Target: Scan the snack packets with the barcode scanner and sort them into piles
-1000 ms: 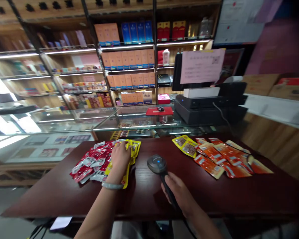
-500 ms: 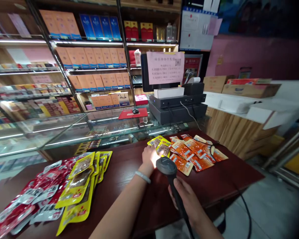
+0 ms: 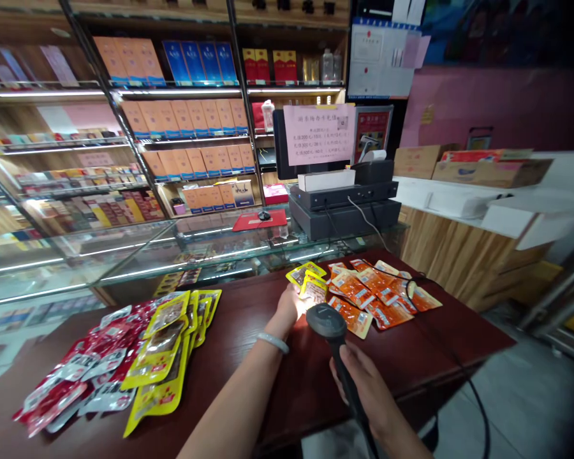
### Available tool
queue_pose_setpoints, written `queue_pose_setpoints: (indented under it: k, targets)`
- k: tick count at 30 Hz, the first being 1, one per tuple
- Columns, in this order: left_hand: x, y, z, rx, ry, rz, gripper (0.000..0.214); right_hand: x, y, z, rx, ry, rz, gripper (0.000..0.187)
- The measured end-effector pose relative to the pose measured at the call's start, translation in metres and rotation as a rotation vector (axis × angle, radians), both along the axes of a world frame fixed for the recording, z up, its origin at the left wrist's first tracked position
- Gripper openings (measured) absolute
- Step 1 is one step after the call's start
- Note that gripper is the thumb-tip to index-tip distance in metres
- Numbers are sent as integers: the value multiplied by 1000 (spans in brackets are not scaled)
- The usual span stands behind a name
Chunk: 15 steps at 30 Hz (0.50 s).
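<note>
My right hand (image 3: 363,376) is wrapped round the handle of a black barcode scanner (image 3: 329,324), whose head casts a bright light forward. At the far side of the table my left hand (image 3: 288,306), with a pale bangle on its wrist, is closed on the near edge of a yellow snack packet (image 3: 315,287); part of its fingers is lost in the glare. A second yellow packet (image 3: 302,273) lies just behind. To the right spread several orange snack packets (image 3: 373,290). Yellow packets (image 3: 165,363) overlap a heap of red and silver packets (image 3: 95,357) on the left.
The dark red table (image 3: 229,344) meets a glass display counter (image 3: 210,252). On the counter stand a black cash drawer (image 3: 344,220) and a monitor with a pink notice (image 3: 319,135). A black cable (image 3: 478,395) hangs past the table's right edge.
The camera view has shifted slightly. My left hand has turned a little at the yellow packet, and the light now falls across the packet's near edge. The scanner stays in my right hand.
</note>
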<state>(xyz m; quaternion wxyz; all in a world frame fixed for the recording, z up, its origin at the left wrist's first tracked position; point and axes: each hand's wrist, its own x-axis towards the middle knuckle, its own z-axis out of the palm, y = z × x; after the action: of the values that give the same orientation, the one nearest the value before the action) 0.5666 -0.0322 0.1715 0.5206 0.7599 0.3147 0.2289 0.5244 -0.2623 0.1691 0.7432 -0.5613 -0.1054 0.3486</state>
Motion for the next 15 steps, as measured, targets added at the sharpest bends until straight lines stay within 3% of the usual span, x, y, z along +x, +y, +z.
queue_pose_setpoints:
  k: [7, 11, 15]
  targets:
    - [-71, 14, 0, -170, -250, 52, 37, -27, 19, 27, 16, -129, 159, 53]
    - [-121, 26, 5, -143, -319, 73, 34, -50, 38, 38, 26, -106, 257, 54]
    - [-167, 43, 5, -39, -317, 157, 31, -72, 57, 36, 18, -95, 359, 52]
